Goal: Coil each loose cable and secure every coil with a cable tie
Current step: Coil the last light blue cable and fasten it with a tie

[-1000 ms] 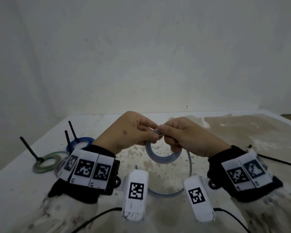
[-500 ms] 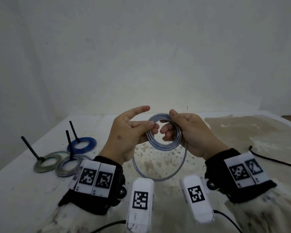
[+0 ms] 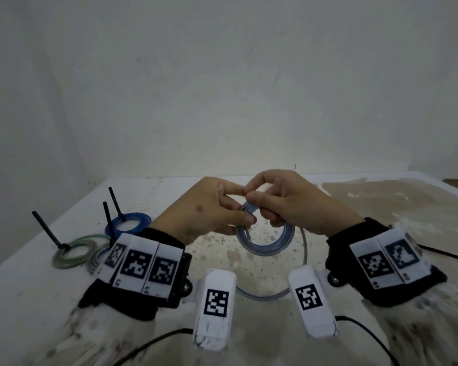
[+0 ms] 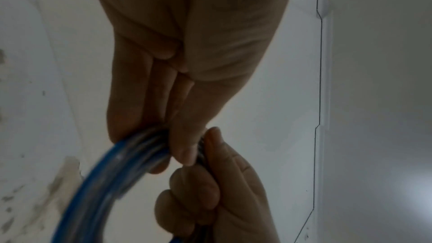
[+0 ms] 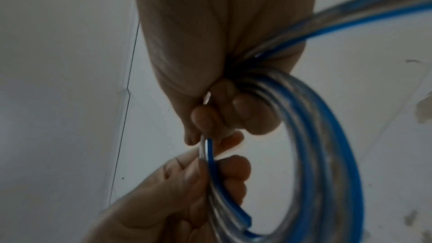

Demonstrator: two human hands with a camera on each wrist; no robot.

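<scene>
as both hands (image 3: 249,210) grip, cable (image 3: 265,244) hangs coiled

Dim, flat light; wrist views blurred, hands dark against pale walls

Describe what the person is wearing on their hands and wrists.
Both hands, left hand and right hand, are bare. Each wrist has a black strap with white square-code tags, a white tagged camera pod trailing a black cable, and stained white sleeves.
</scene>
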